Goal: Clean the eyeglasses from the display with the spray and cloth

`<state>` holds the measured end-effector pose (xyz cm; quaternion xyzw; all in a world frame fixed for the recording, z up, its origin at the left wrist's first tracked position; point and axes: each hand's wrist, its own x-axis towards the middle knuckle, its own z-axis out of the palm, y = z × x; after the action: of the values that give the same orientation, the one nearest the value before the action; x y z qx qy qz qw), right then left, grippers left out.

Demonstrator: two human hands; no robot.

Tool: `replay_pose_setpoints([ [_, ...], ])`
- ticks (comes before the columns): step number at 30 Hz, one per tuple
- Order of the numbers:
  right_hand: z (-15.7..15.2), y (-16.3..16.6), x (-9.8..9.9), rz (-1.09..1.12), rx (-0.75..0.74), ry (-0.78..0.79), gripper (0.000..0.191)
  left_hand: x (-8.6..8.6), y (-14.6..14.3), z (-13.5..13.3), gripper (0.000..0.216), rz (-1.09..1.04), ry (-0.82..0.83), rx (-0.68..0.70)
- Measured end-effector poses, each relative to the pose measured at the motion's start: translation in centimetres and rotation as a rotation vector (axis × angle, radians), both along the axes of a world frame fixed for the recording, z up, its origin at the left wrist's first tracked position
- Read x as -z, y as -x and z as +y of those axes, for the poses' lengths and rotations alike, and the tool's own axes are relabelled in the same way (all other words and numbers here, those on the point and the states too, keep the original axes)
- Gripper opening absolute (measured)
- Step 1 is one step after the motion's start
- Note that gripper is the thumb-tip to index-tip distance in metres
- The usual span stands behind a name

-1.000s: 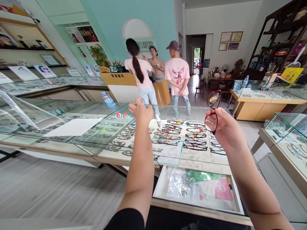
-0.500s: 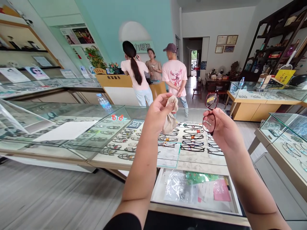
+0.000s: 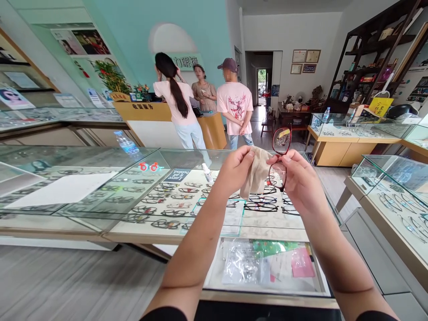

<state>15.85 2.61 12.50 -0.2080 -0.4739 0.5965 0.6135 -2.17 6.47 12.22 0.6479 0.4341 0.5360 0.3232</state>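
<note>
My left hand (image 3: 236, 168) is closed on a beige cleaning cloth (image 3: 257, 171), which hangs from its fingers and touches the glasses. My right hand (image 3: 299, 180) pinches a pair of dark red-framed glasses (image 3: 280, 154) held upright, one lens above the fingers and the other behind the cloth. Both hands are raised over a glass display case (image 3: 100, 196) with rows of eyeglass frames inside.
An open drawer (image 3: 267, 267) with plastic bags and papers sits below the case in front of me. A small white spray bottle (image 3: 207, 171) stands on the glass. Three people (image 3: 234, 100) stand at a wooden counter (image 3: 160, 118). More glass cases (image 3: 384, 191) stand at the right.
My left hand picked up the cloth from the glass top and brought it across to the glasses. My right hand moved a little left; the two hands now meet.
</note>
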Motion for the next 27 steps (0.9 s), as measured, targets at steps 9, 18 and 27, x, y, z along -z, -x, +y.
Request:
replay_pose_setpoints([
  [9, 1.2, 0.0, 0.8, 0.039, 0.091, -0.075, 0.029, -0.4, 0.1, -0.3, 0.062, -0.201, 0.172, 0.327],
  [18, 1.6, -0.3, 0.8, 0.085, 0.035, -0.035, 0.034, -0.4, -0.8, -1.2, 0.060, -0.105, 0.179, 0.496],
  [27, 1.3, -0.3, 0.4, 0.053, 0.017, -0.092, 0.040, -0.3, -2.4, -1.6, 0.062, -0.211, 0.192, 0.489],
])
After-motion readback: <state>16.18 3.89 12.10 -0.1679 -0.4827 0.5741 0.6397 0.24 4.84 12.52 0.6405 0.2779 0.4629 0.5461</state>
